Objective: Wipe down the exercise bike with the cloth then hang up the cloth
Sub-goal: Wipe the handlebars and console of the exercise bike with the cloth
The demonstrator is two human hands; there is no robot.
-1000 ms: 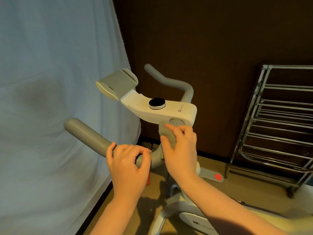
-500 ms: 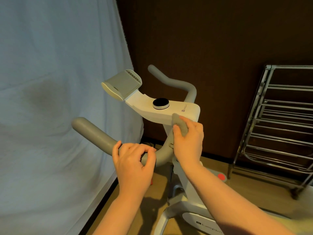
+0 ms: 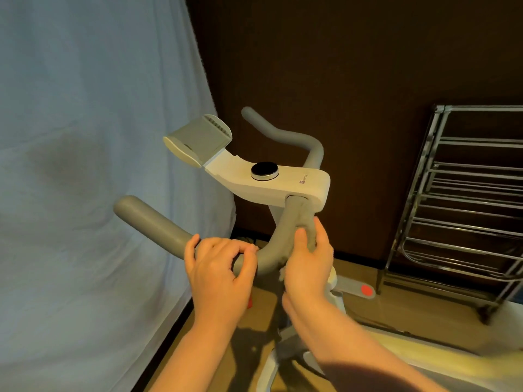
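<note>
Left hand curled round the near grey handlebar of the exercise bike, fingers hooked over the bar at its bend, grip clenched on it. Right hand just right of the left, wrapped round the rising part of the same bar, grip grasping the grey cloth and pressing it against the tube. Cloth bunched between palm and bar, reaching up to just below the white console, a frayed end hanging beneath the hand. On the console, 1 round black dial and, at its far left, a tilted grey holder. Far handlebar curving up behind. Pale blue sheet at left, chrome wire rack at right, standing on the wooden floor against a dark wall.
</note>
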